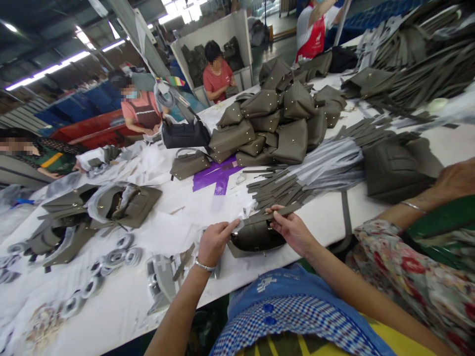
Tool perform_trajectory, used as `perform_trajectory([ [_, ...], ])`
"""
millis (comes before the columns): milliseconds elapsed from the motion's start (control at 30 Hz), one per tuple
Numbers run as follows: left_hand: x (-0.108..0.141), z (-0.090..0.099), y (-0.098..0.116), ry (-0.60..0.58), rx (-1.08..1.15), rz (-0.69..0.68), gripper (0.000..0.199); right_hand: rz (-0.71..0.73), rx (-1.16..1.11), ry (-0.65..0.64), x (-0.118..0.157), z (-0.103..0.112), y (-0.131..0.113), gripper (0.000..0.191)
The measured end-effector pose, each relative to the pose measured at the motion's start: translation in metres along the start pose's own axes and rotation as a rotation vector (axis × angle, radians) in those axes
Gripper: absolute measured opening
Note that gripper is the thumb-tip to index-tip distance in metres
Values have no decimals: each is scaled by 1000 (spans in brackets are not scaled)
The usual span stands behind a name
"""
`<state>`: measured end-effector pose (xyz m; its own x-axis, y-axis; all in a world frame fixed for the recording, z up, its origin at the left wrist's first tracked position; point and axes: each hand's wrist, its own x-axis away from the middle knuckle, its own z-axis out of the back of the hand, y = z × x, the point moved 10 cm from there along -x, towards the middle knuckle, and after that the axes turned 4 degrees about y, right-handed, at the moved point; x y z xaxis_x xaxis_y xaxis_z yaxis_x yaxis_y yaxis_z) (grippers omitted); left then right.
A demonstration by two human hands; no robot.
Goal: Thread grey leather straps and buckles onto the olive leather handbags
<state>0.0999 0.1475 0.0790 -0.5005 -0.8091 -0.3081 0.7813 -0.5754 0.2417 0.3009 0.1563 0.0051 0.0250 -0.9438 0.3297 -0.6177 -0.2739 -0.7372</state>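
An olive-grey handbag [256, 240] lies at the table's front edge, its dark opening facing me. My left hand [215, 242] is closed at the bag's left end, thumb and forefinger pinching near a small metal fitting; the exact grip is partly hidden. An olive strap [287, 209] runs along the bag's upper side. My right hand [291, 228] pinches this strap at the bag's right end, with fingertips above and below it. Just beyond the bag, many loose olive strips and grey-wrapped straps [326, 160] lie in a bundle.
A heap of olive bags [274, 118] stands behind the strips. Open bags [122, 202] and wrapped strap coils [115, 257] lie left. A co-worker's arm [415, 202] reaches in at right, beside another bag [401, 163]. Several people work across the white table [122, 301].
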Motion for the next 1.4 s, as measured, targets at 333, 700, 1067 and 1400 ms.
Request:
perform_trajectory([
  [333, 15, -13, 2, 33, 18, -43, 56, 26, 175, -36, 6, 11, 6, 28],
  [700, 17, -19, -7, 18, 33, 1, 49, -24, 234, 58, 1, 30, 16, 29],
  [1067, 11, -37, -14, -85, 124, 117, 47, -88, 148, 126, -4, 46, 26, 29],
  [1400, 4, -59, 0, -174, 142, 139, 35, -139, 139, 234, -12, 76, 24, 23],
])
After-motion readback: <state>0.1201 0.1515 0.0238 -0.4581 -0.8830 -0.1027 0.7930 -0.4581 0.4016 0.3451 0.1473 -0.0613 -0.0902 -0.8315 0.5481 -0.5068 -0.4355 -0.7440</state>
